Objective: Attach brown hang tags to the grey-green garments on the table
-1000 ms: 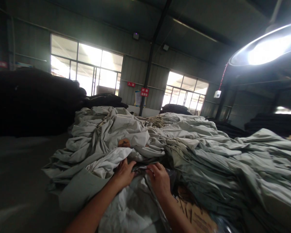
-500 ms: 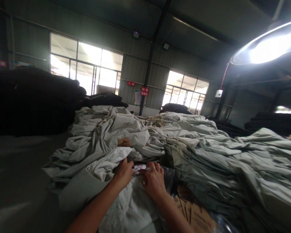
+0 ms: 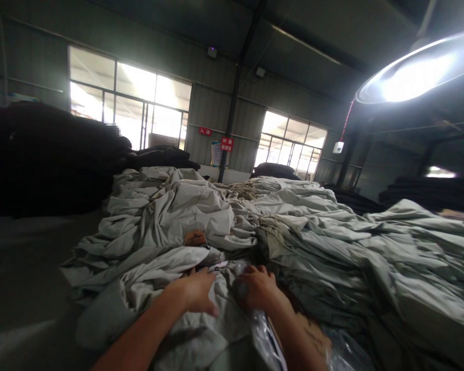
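Pale grey-green fabric [image 3: 212, 335] lies in loose folds under both hands. My left hand [image 3: 193, 291] rests on it with thumb and fingers apart, its fingertips partly hidden at a raised fold. A small white label [image 3: 218, 266] peeks out just beyond those fingertips. To the right, my right hand [image 3: 259, 288] has its fingers curled round a clear plastic bag [image 3: 266, 337], which bunches under the palm and along the wrist. Beneath the right forearm lies a brown printed cardboard tag [image 3: 313, 332], largely covered.
More pale fabric [image 3: 332, 247] is heaped to the right and ahead. An orange-brown patch [image 3: 195, 237] sits among the folds. Dark piles [image 3: 42, 159] stand at the left. A bright lamp [image 3: 413, 77] hangs at upper right, with a corded white switch [image 3: 337, 148].
My left hand has let go of the fabric near the label and spread. My right hand has moved right, off the label, and drawn the plastic together. The label is now more covered.
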`<state>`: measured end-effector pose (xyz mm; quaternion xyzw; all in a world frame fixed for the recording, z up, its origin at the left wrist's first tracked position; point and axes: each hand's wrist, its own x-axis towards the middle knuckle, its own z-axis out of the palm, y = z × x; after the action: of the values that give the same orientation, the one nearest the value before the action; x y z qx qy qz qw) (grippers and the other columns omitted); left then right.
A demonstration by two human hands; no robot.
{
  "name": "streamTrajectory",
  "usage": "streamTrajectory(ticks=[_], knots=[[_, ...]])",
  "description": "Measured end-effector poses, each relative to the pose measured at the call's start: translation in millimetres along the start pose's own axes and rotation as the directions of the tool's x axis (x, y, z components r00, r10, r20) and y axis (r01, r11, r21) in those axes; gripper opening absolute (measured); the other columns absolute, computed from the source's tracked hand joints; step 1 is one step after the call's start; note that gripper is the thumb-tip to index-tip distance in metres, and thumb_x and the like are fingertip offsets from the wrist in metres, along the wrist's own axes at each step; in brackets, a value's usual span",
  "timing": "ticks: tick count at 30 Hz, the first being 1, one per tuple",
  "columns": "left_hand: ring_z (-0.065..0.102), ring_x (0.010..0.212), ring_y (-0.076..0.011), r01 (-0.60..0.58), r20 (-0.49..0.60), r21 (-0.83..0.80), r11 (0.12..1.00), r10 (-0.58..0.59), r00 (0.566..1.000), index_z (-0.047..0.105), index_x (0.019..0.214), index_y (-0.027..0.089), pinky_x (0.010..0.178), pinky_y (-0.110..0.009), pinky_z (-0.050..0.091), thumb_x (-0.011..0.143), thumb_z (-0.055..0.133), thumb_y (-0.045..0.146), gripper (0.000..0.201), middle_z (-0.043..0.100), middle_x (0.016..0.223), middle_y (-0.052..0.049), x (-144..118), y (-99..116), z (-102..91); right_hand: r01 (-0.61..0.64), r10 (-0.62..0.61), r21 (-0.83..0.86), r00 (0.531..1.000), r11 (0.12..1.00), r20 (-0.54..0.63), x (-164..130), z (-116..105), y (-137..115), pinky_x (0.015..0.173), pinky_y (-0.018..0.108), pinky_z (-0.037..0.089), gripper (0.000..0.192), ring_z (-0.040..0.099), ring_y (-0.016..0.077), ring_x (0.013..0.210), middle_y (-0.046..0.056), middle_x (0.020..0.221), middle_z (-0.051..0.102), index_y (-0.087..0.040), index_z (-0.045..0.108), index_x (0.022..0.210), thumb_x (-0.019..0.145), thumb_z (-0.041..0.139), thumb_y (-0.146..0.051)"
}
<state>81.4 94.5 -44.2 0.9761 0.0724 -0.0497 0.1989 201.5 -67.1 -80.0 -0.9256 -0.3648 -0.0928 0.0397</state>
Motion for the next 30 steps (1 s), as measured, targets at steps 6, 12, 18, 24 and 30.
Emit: streamTrajectory(ticks=[6, 12, 18, 24, 30], knots=[[0.023, 0.132, -0.0409, -0.267, 0.207, 0.163, 0.950, 0.231, 0.951, 0.062, 0.107, 0.016, 0.105, -0.060, 0.019, 0.059, 0.072, 0.041, 0.055, 0.043, 0.136, -0.015, -39, 36, 28.8, -0.110, 0.116, -0.049, 0.985, 0.993, 0.131, 9, -9, 4, 0.092, 0.056, 0.033, 0.036, 0.040, 0.0363, 0.121, 0.009, 0.126, 0.055, -0.028, 0.068, 0.103, 0.076, 0.049, -0.012], [0.057, 0.094, -0.0255, -0.340, -0.003, 0.179, 0.923, 0.346, 0.938, 0.071, 0.079, 0.018, 0.079, -0.034, 0.047, 0.067, 0.061, 0.023, 0.016, 0.062, 0.102, -0.009, -37, 26, 15.6, 0.058, -0.060, 0.017, 0.969, 0.998, 0.241, 16, -61, 2, 0.091, 0.043, 0.041, 0.049, 0.052, 0.0316, 0.111, 0.008, 0.114, 0.064, -0.029, 0.064, 0.111, 0.063, 0.070, -0.030], [0.056, 0.056, -0.0136, -0.039, -0.144, -0.054, 0.998, 0.031, 0.989, 0.067, 0.074, 0.017, 0.053, -0.022, 0.042, 0.074, 0.048, 0.028, 0.022, 0.060, 0.062, 0.000, -42, 19, -44.2, 0.273, -0.332, 0.196, 0.845, 0.942, 0.418, 11, -98, -3, 0.080, 0.028, 0.047, 0.044, 0.062, 0.0232, 0.092, 0.008, 0.102, 0.069, -0.015, 0.065, 0.111, 0.071, 0.065, -0.032], [0.040, 0.041, -0.0106, -0.344, 0.293, 0.062, 0.937, 0.312, 0.904, 0.058, 0.051, 0.021, 0.043, -0.024, 0.035, 0.055, 0.064, 0.016, 0.009, 0.047, 0.046, 0.006, -66, 31, 11.6, 0.288, -0.306, 0.115, 0.809, 0.951, 0.501, 8, -75, -8, 0.075, 0.028, 0.049, 0.041, 0.064, 0.0218, 0.085, 0.004, 0.096, 0.071, -0.021, 0.068, 0.105, 0.066, 0.070, -0.033], [0.047, 0.035, -0.0099, -0.093, 0.012, -0.398, 0.913, 0.106, 0.994, 0.055, 0.061, 0.018, 0.039, -0.019, 0.036, 0.061, 0.048, 0.007, 0.013, 0.044, 0.037, 0.009, -39, 7, -7.8, 0.265, -0.353, 0.296, 0.885, 0.918, 0.303, 3, -70, 4, 0.068, 0.026, 0.048, 0.038, 0.062, 0.0191, 0.078, 0.004, 0.087, 0.070, -0.018, 0.068, 0.105, 0.069, 0.067, -0.030]])
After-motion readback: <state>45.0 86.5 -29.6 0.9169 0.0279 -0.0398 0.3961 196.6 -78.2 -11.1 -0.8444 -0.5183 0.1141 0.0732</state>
